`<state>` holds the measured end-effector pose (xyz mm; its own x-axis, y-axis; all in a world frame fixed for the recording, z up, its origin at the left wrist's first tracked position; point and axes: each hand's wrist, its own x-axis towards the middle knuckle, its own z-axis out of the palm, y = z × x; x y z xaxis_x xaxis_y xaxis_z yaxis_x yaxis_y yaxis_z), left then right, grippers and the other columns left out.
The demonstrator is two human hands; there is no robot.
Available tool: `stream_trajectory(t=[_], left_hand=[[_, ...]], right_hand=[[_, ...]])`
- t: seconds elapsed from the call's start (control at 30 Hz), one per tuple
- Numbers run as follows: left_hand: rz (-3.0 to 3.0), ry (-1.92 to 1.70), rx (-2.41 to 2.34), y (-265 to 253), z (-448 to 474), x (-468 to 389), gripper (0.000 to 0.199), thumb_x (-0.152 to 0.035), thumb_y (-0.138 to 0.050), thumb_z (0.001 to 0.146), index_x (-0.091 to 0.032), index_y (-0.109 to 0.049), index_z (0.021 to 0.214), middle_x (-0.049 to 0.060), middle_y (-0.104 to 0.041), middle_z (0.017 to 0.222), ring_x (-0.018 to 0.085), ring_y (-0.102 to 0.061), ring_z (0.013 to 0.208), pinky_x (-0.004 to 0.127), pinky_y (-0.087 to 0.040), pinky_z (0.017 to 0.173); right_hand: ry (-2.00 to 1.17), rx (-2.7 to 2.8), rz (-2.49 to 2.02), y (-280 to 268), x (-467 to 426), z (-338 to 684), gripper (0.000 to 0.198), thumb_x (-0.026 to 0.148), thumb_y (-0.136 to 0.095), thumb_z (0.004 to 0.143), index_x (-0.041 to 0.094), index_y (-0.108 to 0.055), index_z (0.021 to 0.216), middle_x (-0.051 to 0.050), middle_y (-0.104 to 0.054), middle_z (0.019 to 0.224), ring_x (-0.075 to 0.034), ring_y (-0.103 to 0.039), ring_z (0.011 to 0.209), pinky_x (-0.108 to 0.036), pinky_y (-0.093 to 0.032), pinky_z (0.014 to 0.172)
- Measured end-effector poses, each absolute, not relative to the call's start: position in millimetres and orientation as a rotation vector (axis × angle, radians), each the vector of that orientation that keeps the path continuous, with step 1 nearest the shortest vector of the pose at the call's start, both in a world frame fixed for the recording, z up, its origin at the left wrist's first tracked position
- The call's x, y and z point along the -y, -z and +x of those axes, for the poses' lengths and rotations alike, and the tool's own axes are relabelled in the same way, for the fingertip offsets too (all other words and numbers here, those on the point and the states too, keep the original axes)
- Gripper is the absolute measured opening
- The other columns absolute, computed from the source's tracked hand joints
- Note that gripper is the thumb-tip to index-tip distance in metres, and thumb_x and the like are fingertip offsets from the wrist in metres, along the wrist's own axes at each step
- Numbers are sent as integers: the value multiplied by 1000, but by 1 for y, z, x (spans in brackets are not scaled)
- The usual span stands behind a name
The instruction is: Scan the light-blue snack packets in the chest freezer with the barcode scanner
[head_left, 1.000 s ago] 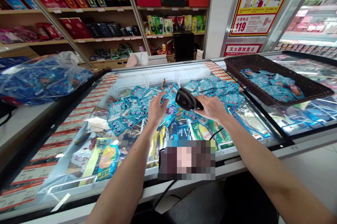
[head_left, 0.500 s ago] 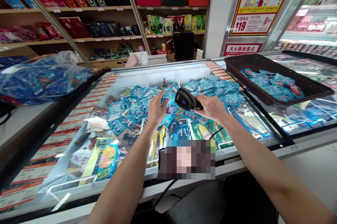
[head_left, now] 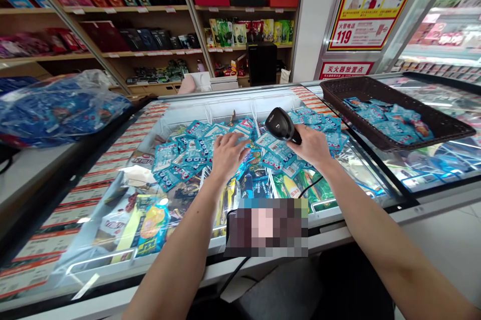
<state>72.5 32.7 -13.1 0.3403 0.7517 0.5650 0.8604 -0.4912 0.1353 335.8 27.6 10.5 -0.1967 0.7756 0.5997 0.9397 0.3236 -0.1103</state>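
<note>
My right hand [head_left: 311,144] is wrapped round the handle of a black barcode scanner [head_left: 280,123], its head tilted up and leftward. Beneath it, small blue snack packets [head_left: 276,145] lie spread over the freezer's glass top [head_left: 128,180]. My left hand [head_left: 228,153] hovers at the left-hand packets [head_left: 195,152], palm down with its fingers stretched out and apart. Whether its fingertips touch a packet is unclear. The scanner's dark cable [head_left: 311,187] runs down below my right wrist.
A dark brown woven basket [head_left: 443,119] with several blue packets stands on the right. At the left lies a clear plastic bag [head_left: 63,107] of blue packets. Near the front edge sits a pixelated object [head_left: 266,227]. Stocked shelves [head_left: 150,52] line the back.
My right hand has moved the barcode scanner up and to the right, away from my left hand. My left hand has shifted slightly right, its fingers more spread.
</note>
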Motion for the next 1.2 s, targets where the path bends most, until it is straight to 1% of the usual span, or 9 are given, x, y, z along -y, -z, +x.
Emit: stream_trajectory(t=[0.1,0.27,0.47,0.53,0.6,0.73,0.87,1.1,1.2], left_hand=[[-2450,812,1454,19,71,-37,27,-25,-45,84,-30,-66,100,5,-61,111,26,-47,109,50,-22,101],[-2276,898,1545,25,66,-40,25,-26,-45,83,-24,-67,95,9,-61,111,29,-46,112,54,-17,102],[-2230,922,1528,23,71,-37,24,-33,-46,83,-23,-66,94,8,-61,112,28,-46,114,53,-11,107],[-2236,896,1544,21,74,-35,26,-35,-46,84,-23,-65,96,8,-61,111,27,-46,113,51,-15,106],[-2250,841,1566,18,78,-34,28,-38,-44,85,-23,-64,98,8,-62,108,26,-49,109,49,-23,102],[-2334,714,1586,17,89,-31,33,-43,-39,87,-23,-62,100,7,-63,99,24,-52,99,40,-37,87],[-2369,645,1548,19,95,-29,35,-44,-39,87,-23,-60,106,7,-62,105,25,-51,101,39,-36,85],[-2166,669,1656,21,87,-31,37,-43,-36,88,-22,-64,97,10,-60,107,28,-50,104,47,-30,93],[-2204,684,1604,21,88,-32,36,-41,-36,89,-23,-62,105,9,-59,112,26,-49,106,45,-30,94]], right_hand=[[375,2041,-1524,-11,-28,336,39,43,-52,79,18,-57,108,-9,-67,90,-24,-61,78,-29,-37,62],[365,2016,-1600,-12,-28,338,37,45,-52,79,19,-58,104,-8,-67,87,-24,-62,76,-29,-37,61],[335,1989,-1653,-14,-28,341,34,45,-51,80,21,-57,104,-7,-67,90,-23,-62,78,-29,-38,63],[330,1998,-1684,-15,-28,340,35,45,-50,81,20,-57,103,-8,-67,91,-23,-62,78,-29,-38,63],[336,2011,-1711,-15,-28,340,35,46,-50,81,20,-57,103,-8,-67,90,-23,-62,78,-29,-38,63],[347,2024,-1731,-14,-27,339,34,46,-50,80,22,-57,103,-6,-67,88,-23,-62,76,-29,-36,61],[348,2024,-1733,-14,-28,339,32,46,-50,81,23,-57,102,-5,-67,88,-23,-61,76,-29,-35,60],[330,2018,-1759,-14,-28,339,33,45,-50,81,21,-57,103,-7,-67,90,-23,-61,78,-29,-36,63],[319,2022,-1785,-15,-28,339,34,45,-49,82,20,-57,103,-9,-67,91,-23,-61,78,-29,-37,63]])
